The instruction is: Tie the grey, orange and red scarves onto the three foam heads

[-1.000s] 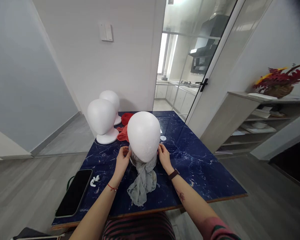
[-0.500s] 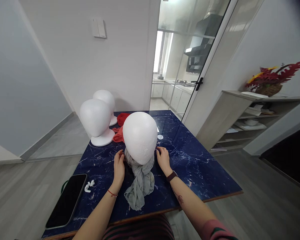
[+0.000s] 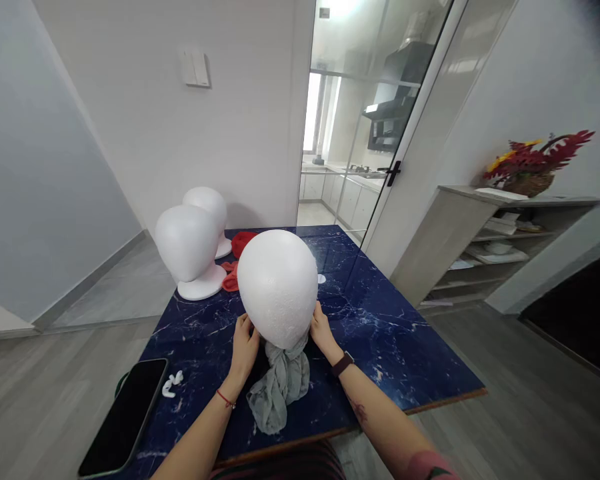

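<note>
A white foam mannequin head (image 3: 279,283) is in front of me, large in the view and leaning towards me. A thin grey scarf (image 3: 279,390) is around its neck, knotted at the front, with its tail lying towards the table's near edge. My left hand (image 3: 245,343) has its fingers curled in at the left side of the neck, under the head. On the opposite side, my right hand (image 3: 324,331) grips low against the head and scarf. Both sets of fingertips are partly hidden by the head, so their exact hold on head or scarf is unclear.
Two more white foam heads, a nearer one (image 3: 189,247) and one behind (image 3: 207,203), stand at the back left. Red cloths (image 3: 243,243) lie beside them. A phone (image 3: 127,417) and white earbuds (image 3: 173,383) rest on the left of the dark blue table (image 3: 390,333).
Both hands have moved inwards under the foam head, against its neck. The head has come up or tilted towards me and looks larger. The view has shifted slightly.
</note>
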`<state>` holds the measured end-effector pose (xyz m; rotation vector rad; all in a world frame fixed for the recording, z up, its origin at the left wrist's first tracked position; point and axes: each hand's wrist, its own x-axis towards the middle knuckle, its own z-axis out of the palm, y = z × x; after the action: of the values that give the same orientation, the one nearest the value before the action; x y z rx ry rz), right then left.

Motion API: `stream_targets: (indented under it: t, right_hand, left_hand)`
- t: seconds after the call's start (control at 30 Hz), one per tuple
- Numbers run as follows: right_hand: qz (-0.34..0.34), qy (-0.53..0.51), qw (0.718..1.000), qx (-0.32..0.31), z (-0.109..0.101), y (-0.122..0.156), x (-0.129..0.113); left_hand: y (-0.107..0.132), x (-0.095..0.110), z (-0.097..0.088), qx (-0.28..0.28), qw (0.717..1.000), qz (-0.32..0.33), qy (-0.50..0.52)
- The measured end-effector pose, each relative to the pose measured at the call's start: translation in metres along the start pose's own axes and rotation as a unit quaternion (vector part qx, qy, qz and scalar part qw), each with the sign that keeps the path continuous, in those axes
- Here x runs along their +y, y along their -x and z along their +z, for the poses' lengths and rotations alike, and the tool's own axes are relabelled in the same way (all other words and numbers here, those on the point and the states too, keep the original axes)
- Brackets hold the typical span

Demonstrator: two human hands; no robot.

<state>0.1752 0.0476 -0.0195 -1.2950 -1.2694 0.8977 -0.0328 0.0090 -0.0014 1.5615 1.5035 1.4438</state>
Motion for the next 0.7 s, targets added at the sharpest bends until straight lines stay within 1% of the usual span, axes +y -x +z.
stream_targets:
  t: [0.1, 0.2, 0.27, 0.33, 0.43, 0.5, 0.6, 0.7]
  right_hand:
    - [0.037, -0.094, 0.995, 0.014, 0.001, 0.002, 0.000]
    - [0.069, -0.155, 0.985, 0.012, -0.003, 0.001, 0.000]
    - [0.087, -0.187, 0.978, 0.019, -0.010, -0.003, 0.000]
    - [0.099, -0.208, 0.972, 0.042, -0.021, -0.015, -0.001]
    - [0.107, -0.220, 0.965, 0.091, -0.044, -0.047, -0.001]
    - [0.108, -0.217, 0.962, 0.125, -0.062, -0.077, -0.001]
    - [0.108, -0.203, 0.958, 0.173, -0.086, -0.128, 0.005]
    - [0.116, -0.178, 0.954, 0.213, -0.100, -0.180, 0.018]
  left_hand:
    - [0.003, 0.005, 0.003, 0.010, 1.000, 0.004, 0.012]
    - [0.001, 0.013, 0.010, -0.004, 1.000, 0.009, 0.013]
    - [-0.004, 0.019, 0.020, -0.015, 0.999, 0.011, 0.032]
    - [-0.012, 0.022, 0.034, -0.005, 0.997, -0.006, 0.078]
    - [-0.026, 0.021, 0.062, 0.022, 0.990, -0.050, 0.131]
    - [-0.034, 0.017, 0.081, 0.012, 0.989, -0.061, 0.133]
    - [-0.040, 0.015, 0.100, -0.045, 0.993, -0.029, 0.104]
    - [-0.044, 0.016, 0.106, -0.111, 0.992, 0.015, 0.059]
